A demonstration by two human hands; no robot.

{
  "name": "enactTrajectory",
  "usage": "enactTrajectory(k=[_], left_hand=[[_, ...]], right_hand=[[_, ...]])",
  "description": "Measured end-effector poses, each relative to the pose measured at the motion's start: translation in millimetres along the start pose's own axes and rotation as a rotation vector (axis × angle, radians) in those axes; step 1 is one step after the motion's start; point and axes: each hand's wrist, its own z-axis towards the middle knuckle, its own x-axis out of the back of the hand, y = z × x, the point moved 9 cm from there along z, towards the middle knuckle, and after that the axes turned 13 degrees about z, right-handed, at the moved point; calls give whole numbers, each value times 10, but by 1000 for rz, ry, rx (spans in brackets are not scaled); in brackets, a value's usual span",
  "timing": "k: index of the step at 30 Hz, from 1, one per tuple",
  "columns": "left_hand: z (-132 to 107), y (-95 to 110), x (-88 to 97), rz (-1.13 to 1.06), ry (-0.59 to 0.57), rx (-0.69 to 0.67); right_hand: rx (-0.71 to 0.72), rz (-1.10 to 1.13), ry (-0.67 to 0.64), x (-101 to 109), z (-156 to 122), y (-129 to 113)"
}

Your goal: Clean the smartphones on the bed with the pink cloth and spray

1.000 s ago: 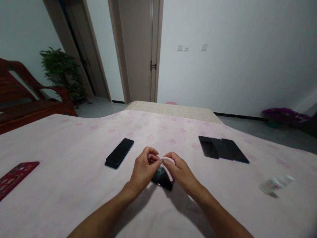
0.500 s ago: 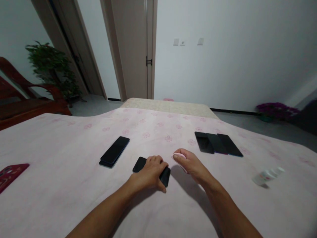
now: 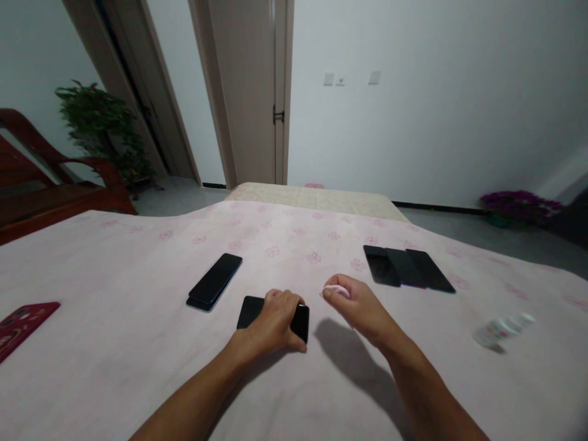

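My left hand [image 3: 275, 318] is closed over a black smartphone [image 3: 301, 324] lying crosswise on the pink flowered cloth, thumb at its near edge and fingers at the far side. Part of the phone is hidden under the palm. To the right, raised just above the surface, my right hand [image 3: 361, 305] pinches a small pale pink piece [image 3: 339, 290], which looks like a folded wipe or cloth. That piece is apart from the phone. Left of my hands, two dark smartphones [image 3: 215, 278] are stacked slightly out of line.
Several dark phones [image 3: 408, 267] lie side by side at the right. A white bottle [image 3: 500, 329] is nearer me on that side. A red phone or phone case [image 3: 25, 324] is at the far left. The flowered tablecloth [image 3: 271, 392] covers the table.
The phone under my left hand has turned to lie more nearly level across, and that hand has moved slightly left. My right hand has tilted, still pinching the pink piece.
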Motion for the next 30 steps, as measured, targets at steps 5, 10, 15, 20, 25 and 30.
enactTrajectory(k=[5,10,15,20,25,30], left_hand=[[-86,-43,202,-136,36,-35],[-121,-131,537,-309,119,50],[-181,-211,788,-629,247,139],[-211,-216,834,-705,315,149],[-211,-205,835,-696,334,141],[-213,-159,862,-638,337,120]], right_hand=[[69,-134,-15,-52,-73,-146],[109,-180,-43,-156,-148,-240],[144,-192,-37,-233,-194,-365],[190,-255,3,-239,-210,-486],[208,-299,23,-223,-210,-480],[204,-320,6,-232,-198,-467]])
